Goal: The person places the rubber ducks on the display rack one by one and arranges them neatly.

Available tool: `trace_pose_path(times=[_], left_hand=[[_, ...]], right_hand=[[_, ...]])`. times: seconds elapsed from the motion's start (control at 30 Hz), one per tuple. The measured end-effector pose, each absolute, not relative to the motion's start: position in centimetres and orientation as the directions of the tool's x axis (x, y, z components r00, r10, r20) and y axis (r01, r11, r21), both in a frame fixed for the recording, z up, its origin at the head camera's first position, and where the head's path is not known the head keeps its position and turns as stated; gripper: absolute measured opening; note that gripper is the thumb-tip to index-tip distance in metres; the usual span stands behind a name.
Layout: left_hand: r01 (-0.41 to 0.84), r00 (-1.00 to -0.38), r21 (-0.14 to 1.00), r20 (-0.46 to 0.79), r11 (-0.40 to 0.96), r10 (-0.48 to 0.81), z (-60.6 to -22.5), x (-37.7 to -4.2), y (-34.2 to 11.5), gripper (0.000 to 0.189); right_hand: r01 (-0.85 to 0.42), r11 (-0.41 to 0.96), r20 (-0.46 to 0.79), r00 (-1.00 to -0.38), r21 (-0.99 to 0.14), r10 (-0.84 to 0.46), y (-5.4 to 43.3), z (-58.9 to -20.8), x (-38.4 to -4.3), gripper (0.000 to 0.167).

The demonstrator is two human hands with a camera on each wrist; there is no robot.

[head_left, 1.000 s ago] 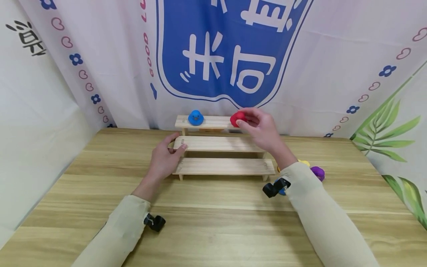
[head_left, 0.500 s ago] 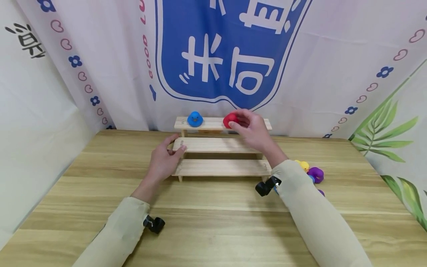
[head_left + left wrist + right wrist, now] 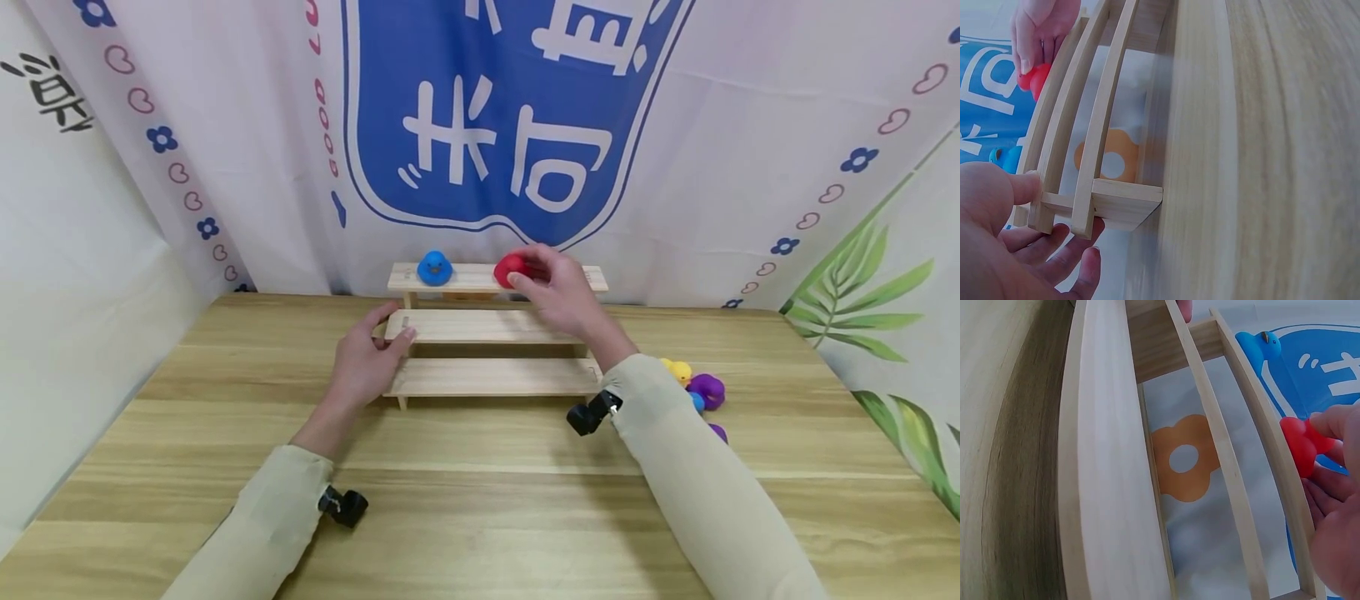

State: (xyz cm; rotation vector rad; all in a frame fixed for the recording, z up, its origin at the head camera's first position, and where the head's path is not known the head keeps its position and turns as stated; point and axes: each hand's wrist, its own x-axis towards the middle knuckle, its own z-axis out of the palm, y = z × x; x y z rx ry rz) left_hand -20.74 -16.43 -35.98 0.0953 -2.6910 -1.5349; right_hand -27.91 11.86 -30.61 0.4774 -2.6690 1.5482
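Observation:
A three-tier wooden display shelf [image 3: 491, 377] stands near the back of the table. On its top tier, right of the middle, is a red rubber duck [image 3: 506, 271], which my right hand [image 3: 562, 293] pinches between thumb and fingers. The right wrist view shows the red duck [image 3: 1297, 447] at the tier's edge. Left of it on that tier sits a blue rubber duck [image 3: 435, 268]. My left hand [image 3: 363, 358] grips the left end of the middle tier. In the left wrist view, its thumb lies on top and its fingers [image 3: 1063, 259] curl beneath.
Right of the shelf, partly behind the right sleeve [image 3: 675, 433], lie a yellow duck [image 3: 680, 372], a purple duck [image 3: 707, 392] and other small toys. A printed curtain [image 3: 262, 150] hangs behind the table [image 3: 465, 500].
My right hand has shifted left along the top tier with the red duck, nearer the blue duck. The left hand keeps its grip on the shelf. More toys show beside the right sleeve.

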Motion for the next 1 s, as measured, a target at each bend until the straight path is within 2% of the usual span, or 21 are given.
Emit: trace_pose_path(times=[0.4, 1.0], left_hand=[[-0.044, -0.996, 0.859, -0.001, 0.511, -0.085, -36.14, -20.73, -16.51, 0.062], [-0.023, -0.997, 0.86, 0.02, 0.51, -0.079, -36.02, -20.59, -16.32, 0.062]], right_hand=[[-0.304, 0.494, 0.19, -0.944, -0.815, -0.268, 11.63, -30.77, -27.98, 0.043], [-0.29, 0.51, 0.186, -0.951, -0.81, -0.246, 11.72, -30.51, -27.73, 0.047]])
